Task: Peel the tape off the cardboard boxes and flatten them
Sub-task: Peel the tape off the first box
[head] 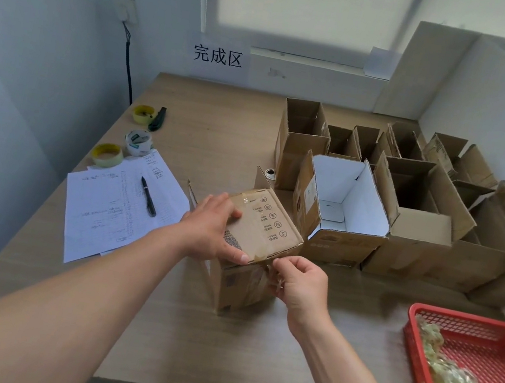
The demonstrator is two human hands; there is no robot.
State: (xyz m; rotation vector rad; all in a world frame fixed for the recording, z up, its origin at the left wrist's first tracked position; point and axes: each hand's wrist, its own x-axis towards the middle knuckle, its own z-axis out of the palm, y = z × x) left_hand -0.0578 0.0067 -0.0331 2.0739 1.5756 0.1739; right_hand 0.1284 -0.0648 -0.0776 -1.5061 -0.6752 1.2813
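A small brown cardboard box (267, 227) with printed icons and clear tape on its top stands at the middle of the table. My left hand (216, 228) presses down on the box's top, thumb at the near edge. My right hand (297, 282) pinches a strip of clear tape (274, 273) at the box's near right corner, on its front face. Several open cardboard boxes (410, 197) stand in rows behind and to the right, one with a white inside (345, 190).
A red plastic basket (484, 357) with crumpled peeled tape sits at the right front. Papers (109, 200) with a black pen (148, 197) lie on the left, with three tape rolls (139, 142) behind them. Flat cardboard sheets (431, 71) lean against the back right wall.
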